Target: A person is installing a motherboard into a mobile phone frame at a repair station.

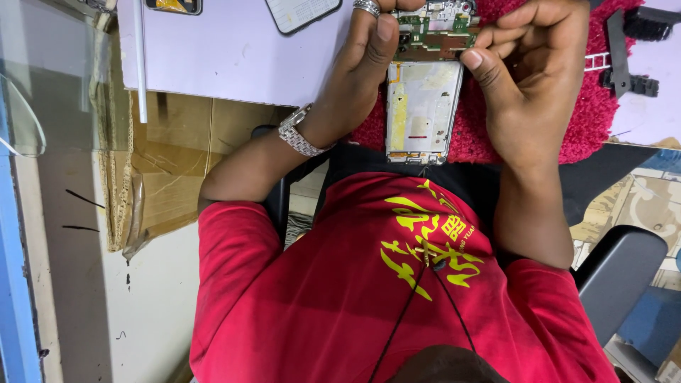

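Opened grey smartphone (423,106) with bare metal inside and green circuit board (433,39) at its far end: lies on a red fluffy mat (592,106), at the near edge of the table, between both hands.

Far left, a glass pane (50,85), then brown cardboard (170,163) under the pale lilac tabletop (213,50). On that top, another flat phone with a light screen (301,10), cut by the frame.

Next, left hand (358,64), with silver metal wristwatch (299,133) and silver ring (367,7): fingers bent together, thumb pressed on the left end of the circuit board.

Then right hand (528,71): fingers curled close, thumb tip touching the right edge of the board, pinching it against the bent fingers.

Far right, black plastic tool (624,50) just beside the mat, and lower a black chair armrest (617,269).
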